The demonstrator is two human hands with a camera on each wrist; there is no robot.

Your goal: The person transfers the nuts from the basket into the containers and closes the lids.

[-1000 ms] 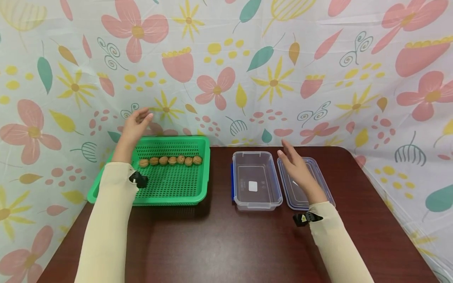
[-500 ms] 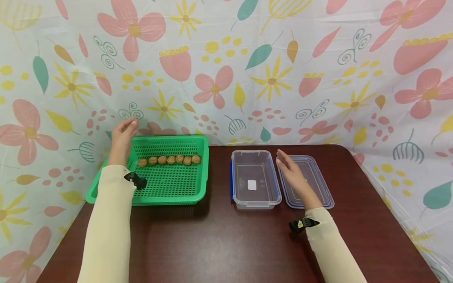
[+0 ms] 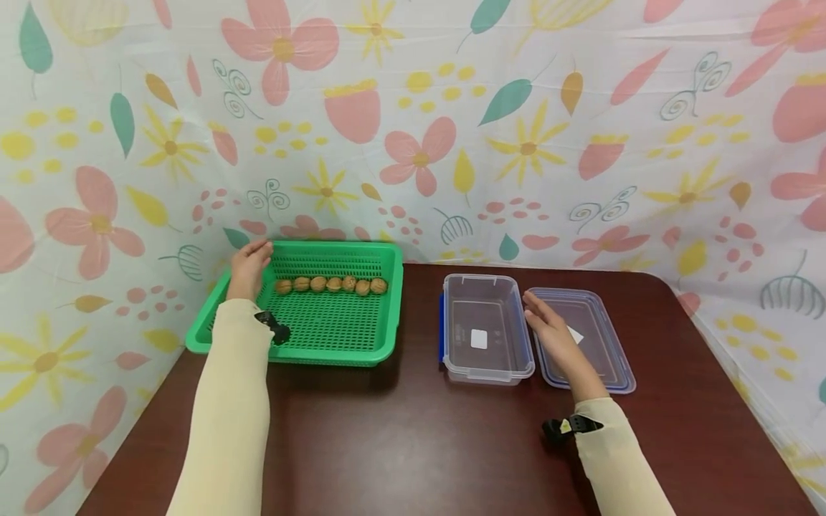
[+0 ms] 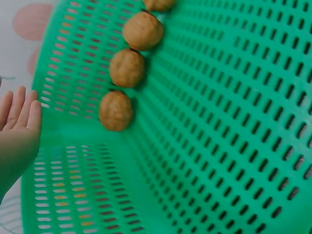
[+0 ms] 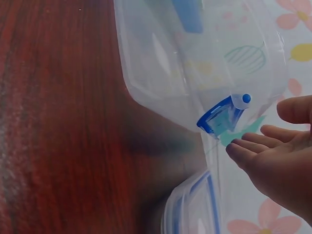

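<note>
My left hand [image 3: 248, 271], fingers fairly straight and holding nothing, is at the back left corner of a green perforated basket [image 3: 394, 301]. In the left wrist view its fingertips [image 4: 34, 114] overlap the basket's rim; whether they touch it I cannot tell. Several walnuts [image 3: 333, 284] lie in a row along the basket's back wall. Over a clear lid [image 3: 609, 358] with a blue edge, my right hand [image 3: 556, 337] extends its fingers beside the right rim of a clear plastic container [image 3: 487, 312]. The right wrist view shows those fingertips [image 5: 234, 147] near a blue clip [image 5: 222, 115].
Everything stands on a dark reddish-brown table [image 3: 413, 444]. A flower-printed cloth [image 3: 413, 86] hangs right behind it and along both sides. A white label [image 3: 479, 339] shows in the container, and blue [image 3: 442, 330] marks its left side.
My left hand has come down to the basket's back left corner. The right hand has lowered toward the container's right rim. The head view has turned slightly left.
</note>
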